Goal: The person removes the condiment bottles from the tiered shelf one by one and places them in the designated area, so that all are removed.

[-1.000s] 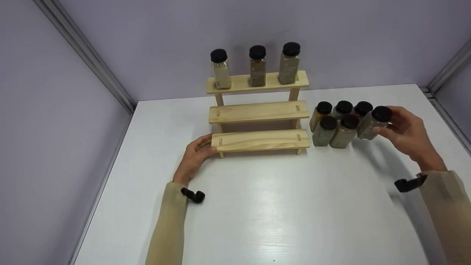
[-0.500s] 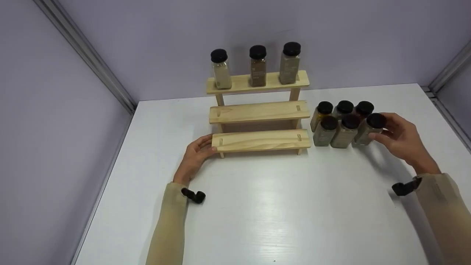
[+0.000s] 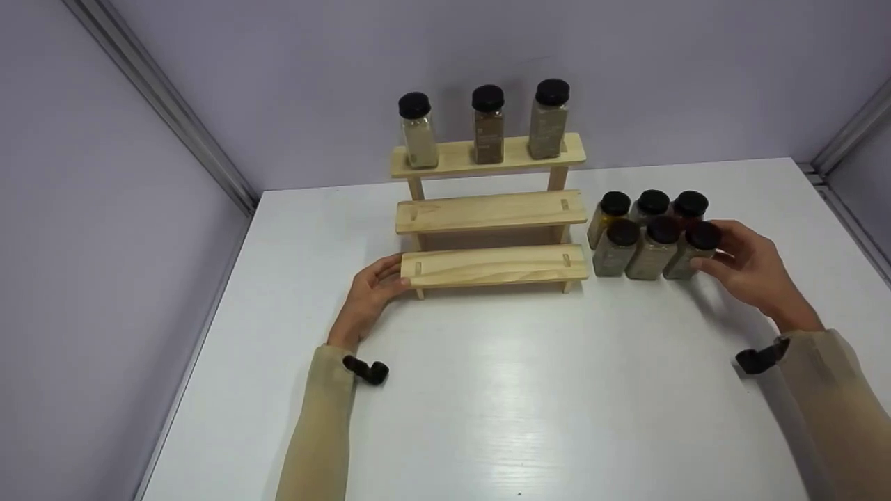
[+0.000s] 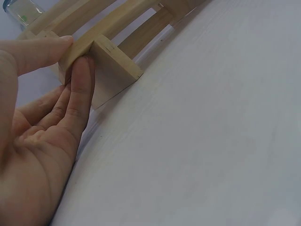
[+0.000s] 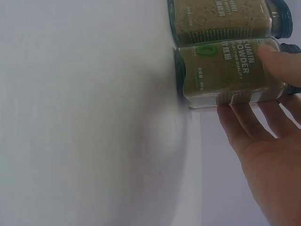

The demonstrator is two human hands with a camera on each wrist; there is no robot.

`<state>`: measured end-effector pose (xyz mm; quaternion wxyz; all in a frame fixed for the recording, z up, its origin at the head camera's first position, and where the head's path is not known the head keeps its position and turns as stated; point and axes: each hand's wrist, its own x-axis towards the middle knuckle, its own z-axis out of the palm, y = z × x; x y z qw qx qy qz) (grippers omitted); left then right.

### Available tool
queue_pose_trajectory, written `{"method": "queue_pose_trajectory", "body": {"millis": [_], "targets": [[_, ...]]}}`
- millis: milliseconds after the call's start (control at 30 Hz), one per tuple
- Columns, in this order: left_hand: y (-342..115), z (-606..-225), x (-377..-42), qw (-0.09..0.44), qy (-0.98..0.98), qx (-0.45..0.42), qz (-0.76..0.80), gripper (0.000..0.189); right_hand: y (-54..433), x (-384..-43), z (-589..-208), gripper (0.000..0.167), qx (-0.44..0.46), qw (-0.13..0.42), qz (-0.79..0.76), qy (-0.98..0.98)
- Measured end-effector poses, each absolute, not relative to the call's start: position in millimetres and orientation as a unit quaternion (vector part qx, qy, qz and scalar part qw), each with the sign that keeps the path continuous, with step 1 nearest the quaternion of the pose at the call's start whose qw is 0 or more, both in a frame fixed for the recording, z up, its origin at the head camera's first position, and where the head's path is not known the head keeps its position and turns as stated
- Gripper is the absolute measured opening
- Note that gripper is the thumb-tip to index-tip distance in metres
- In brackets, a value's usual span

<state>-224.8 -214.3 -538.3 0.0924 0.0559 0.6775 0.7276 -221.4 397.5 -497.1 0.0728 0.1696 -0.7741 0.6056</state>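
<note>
Six black-lidded jars (image 3: pixel 658 233) stand in two rows on the tabletop (image 3: pixel 515 390), right of the wooden rack (image 3: pixel 490 211). The right hand (image 3: pixel 750 271) pinches the cumin powder jar (image 5: pixel 221 77), with brown powder in it, at the front right corner of the bunch. Next to it is a jar of tan, speckled stuff (image 5: pixel 218 19). Behind are a yellow jar (image 3: pixel 599 227) and a dark red one (image 3: pixel 688 221). Well apart, the left hand (image 3: pixel 369 296) grips the left end of the bottom shelf (image 3: pixel 493 266). Three jars (image 3: pixel 489 136), pale, brown and gray-green inside, stand on the top shelf (image 3: pixel 454 157).
</note>
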Motion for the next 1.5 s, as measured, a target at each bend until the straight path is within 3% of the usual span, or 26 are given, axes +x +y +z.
{"method": "queue_pose_trajectory", "body": {"millis": [767, 1033, 1500], "targets": [[-213, -538, -225, 0.091, 0.675, 0.047, 0.730, 0.062, 395, -220, -497, 0.055, 0.163, 0.051, 0.602, -0.780], [-215, -538, -225, 0.095, 0.682, 0.052, 0.724, 0.064, 394, -219, -488, 0.061, 0.168, 0.067, 0.586, -0.790], [-215, -540, -225, 0.094, 0.680, 0.055, 0.725, 0.065, 390, -219, -458, 0.056, 0.207, 0.098, 0.583, -0.779]]}}
